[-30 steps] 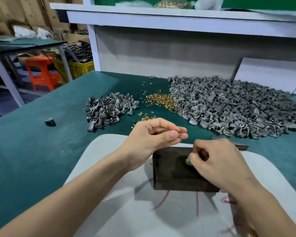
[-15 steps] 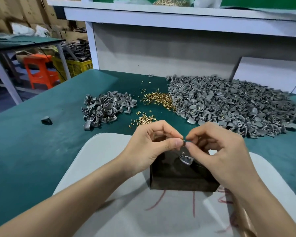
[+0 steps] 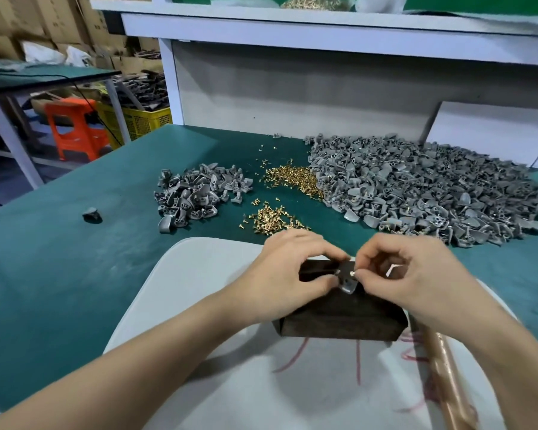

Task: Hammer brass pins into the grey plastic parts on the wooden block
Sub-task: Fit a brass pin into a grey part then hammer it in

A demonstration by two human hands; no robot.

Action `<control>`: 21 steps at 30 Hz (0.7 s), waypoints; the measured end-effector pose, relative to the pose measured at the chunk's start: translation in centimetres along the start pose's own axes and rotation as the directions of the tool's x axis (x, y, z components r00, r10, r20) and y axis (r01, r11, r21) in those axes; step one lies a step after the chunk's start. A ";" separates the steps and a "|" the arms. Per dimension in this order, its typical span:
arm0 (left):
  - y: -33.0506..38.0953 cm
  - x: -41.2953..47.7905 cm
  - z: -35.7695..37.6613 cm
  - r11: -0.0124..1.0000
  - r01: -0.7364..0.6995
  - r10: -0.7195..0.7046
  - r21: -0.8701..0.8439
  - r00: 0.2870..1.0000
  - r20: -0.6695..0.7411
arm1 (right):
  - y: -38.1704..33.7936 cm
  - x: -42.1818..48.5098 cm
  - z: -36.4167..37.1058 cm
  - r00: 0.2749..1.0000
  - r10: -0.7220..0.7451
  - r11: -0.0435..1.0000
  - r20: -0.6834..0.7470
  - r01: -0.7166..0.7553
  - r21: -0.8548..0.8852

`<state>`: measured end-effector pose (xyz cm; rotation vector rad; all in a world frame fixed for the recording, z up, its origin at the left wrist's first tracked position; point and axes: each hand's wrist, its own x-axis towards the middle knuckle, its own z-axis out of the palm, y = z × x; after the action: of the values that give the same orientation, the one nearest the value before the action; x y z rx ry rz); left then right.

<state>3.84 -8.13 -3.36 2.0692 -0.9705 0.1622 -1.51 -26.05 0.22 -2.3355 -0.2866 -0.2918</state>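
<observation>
**Hands down on the block, pin meeting part**

Both hands have dropped from mid-air to the far top edge of the wooden block [image 3: 339,318], bringing the grey part [image 3: 347,283] with them. The block sits on a white board [image 3: 199,305] at the table's [image 3: 59,259] near edge. A copper-coloured hammer handle [image 3: 444,377] lies near the board's right side, its head out of view.

- Left hand [image 3: 292,274]: fingers curled, pinching the part by its sides.
- Right hand [image 3: 410,274]: thumb and forefinger pinching a brass pin [image 3: 352,273] against the part. I cannot tell whether the pin is seated.

Handling, as a judgement:
- The part looks light, stiff and smooth. It is best held by its edges, leaving the hole clear.
- The pin is tiny and likely slippery, so it could drop easily. It wants a fingertip grip just under the head.

Mid-table, loose pins [image 3: 271,216] lie scattered. Left of them is a small heap of parts [image 3: 196,197]. A large heap [image 3: 432,193] spreads toward the far right corner.

Beyond the table's left edge, a yellow crate [image 3: 143,119] holds dark pieces, too small to identify.
</observation>
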 end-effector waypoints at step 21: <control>-1.1 0.1 0.4 0.889 0.068 -0.100 -0.453 0.994 -0.046 | -1.1 -0.2 2.8 0.970 0.198 0.967 -0.138 -0.217 -0.135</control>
<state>4.60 -8.09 -4.22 1.6599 -0.7865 -0.0384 -1.62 -23.28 -1.06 -2.4577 0.0433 -0.3627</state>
